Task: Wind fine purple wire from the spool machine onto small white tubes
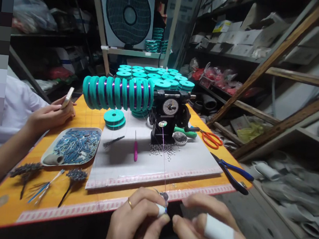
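Observation:
My left hand (138, 219), with a gold ring and a white finger wrap, pinches a small dark grey piece (164, 196) at the table's front edge. A thin purple line (164, 153) runs from that piece up to a black winding device (167, 116) carrying a row of teal spools (118, 93). Beside it, my right hand (211, 226), a white wrap on one finger, has its fingers curled; they are blurred, and whether they hold anything is hidden. Small silver beads (163, 150) lie scattered below the device. A magenta-handled tool (135, 150) rests on the white board (121, 168).
A white tray (46, 153) of blue pieces stands left, near a person's hand holding a phone (68, 97). Orange scissors (211, 139) and blue-and-black pliers (231, 173) lie right. Dark bundles (76, 175) lie front left. Teal spools (153, 70) stand behind, before a fan (129, 15).

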